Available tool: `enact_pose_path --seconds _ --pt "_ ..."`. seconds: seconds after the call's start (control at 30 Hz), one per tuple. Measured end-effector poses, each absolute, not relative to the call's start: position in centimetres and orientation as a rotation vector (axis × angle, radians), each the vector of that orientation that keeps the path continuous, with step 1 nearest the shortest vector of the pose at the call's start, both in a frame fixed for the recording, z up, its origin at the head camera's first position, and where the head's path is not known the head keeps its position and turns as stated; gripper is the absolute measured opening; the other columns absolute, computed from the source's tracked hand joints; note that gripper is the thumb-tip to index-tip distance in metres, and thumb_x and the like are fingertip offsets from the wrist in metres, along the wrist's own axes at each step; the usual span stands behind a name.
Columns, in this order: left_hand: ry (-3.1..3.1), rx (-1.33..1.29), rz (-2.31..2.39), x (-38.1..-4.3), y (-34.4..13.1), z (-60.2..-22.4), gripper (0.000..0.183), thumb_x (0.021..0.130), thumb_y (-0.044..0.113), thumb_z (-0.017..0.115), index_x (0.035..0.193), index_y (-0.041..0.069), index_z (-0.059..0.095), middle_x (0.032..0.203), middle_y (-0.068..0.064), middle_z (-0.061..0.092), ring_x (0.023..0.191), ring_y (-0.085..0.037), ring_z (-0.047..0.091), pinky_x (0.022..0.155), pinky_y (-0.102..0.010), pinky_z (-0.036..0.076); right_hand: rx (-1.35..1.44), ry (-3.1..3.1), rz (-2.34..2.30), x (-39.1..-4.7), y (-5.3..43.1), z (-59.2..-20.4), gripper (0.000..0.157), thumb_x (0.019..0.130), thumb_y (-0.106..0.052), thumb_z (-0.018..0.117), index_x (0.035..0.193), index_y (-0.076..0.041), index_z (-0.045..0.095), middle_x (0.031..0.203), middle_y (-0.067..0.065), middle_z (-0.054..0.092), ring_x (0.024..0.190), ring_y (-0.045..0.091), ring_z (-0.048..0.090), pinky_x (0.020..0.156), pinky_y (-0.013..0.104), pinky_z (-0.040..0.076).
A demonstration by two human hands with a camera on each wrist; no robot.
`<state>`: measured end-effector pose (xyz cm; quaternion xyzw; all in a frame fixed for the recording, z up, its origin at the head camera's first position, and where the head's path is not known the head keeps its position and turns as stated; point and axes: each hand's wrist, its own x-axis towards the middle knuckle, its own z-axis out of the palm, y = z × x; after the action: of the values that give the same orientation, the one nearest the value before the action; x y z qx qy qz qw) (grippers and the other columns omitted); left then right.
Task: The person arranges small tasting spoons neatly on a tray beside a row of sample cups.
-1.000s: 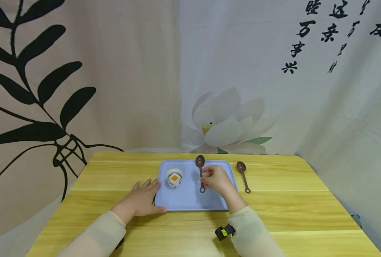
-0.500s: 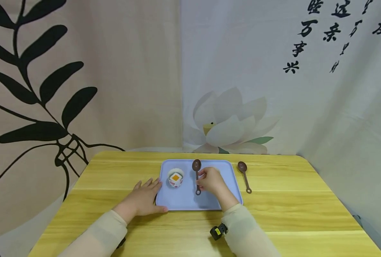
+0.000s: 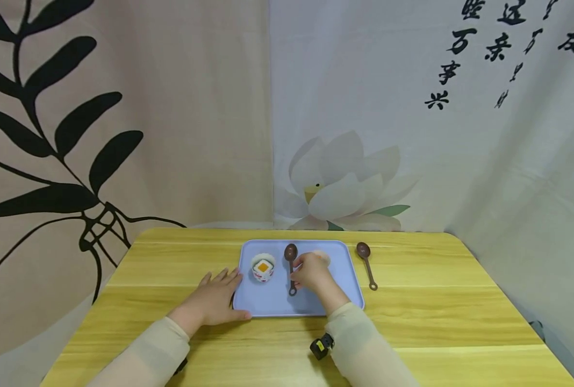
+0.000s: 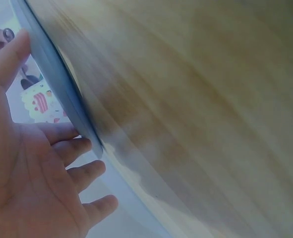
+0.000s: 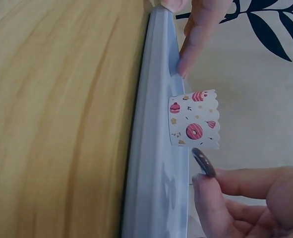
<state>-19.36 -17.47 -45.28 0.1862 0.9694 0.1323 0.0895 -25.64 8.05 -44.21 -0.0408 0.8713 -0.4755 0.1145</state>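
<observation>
Spoon [image 3: 291, 252] in right hand [image 3: 312, 272] nearer cup [image 3: 263, 276]

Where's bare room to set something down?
Widest patch: the table, right of the loose spoon. Smaller ones: left of the left hand, and on the near side of the tray, between the sleeves. Crowded: on the tray, around the cup, held spoon, right hand and a pale thing half hidden behind that hand.
</observation>
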Motion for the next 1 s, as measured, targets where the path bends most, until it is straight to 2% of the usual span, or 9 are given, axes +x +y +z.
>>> enact_pose_path --seconds 0.43,0.7,1.0 --pt "2.885 0.559 0.378 -19.5 -17.6 -45.5 0.106 0.081 0.07 0.068 0.152 -0.002 0.038 0.161 -0.018 0.03 0.148 -0.043 0.024 0.116 -0.067 0.013 -0.108 2.59 -1.295 -25.9 7.2 -44.1 0.021 0.083 0.008 0.073 0.1 0.01 0.062 0.074 0.011 0.063 0.057 0.017 0.068 0.054 0.027 0.058" --pt "2.878 0.549 0.393 -19.5 -17.6 -45.5 0.106 0.08 0.069 0.069 0.152 -0.002 0.037 0.161 -0.018 0.03 0.148 -0.043 0.024 0.116 -0.067 0.012 -0.089 2.623 -1.191 -25.7 6.8 -44.3 0.018 0.081 0.007 0.075 0.091 0.004 0.061 0.062 0.01 0.064 0.054 0.019 0.069 0.053 0.028 0.058" --pt "2.886 0.544 0.397 -19.5 -17.6 -45.5 0.105 0.081 0.069 0.069 0.152 -0.002 0.038 0.16 -0.019 0.031 0.147 -0.043 0.024 0.116 -0.066 0.013 -0.092 2.629 -1.104 -25.5 6.6 -44.7 0.02 0.082 0.005 0.077 0.095 0.004 0.061 0.064 0.01 0.064 0.056 0.021 0.07 0.052 0.028 0.058"
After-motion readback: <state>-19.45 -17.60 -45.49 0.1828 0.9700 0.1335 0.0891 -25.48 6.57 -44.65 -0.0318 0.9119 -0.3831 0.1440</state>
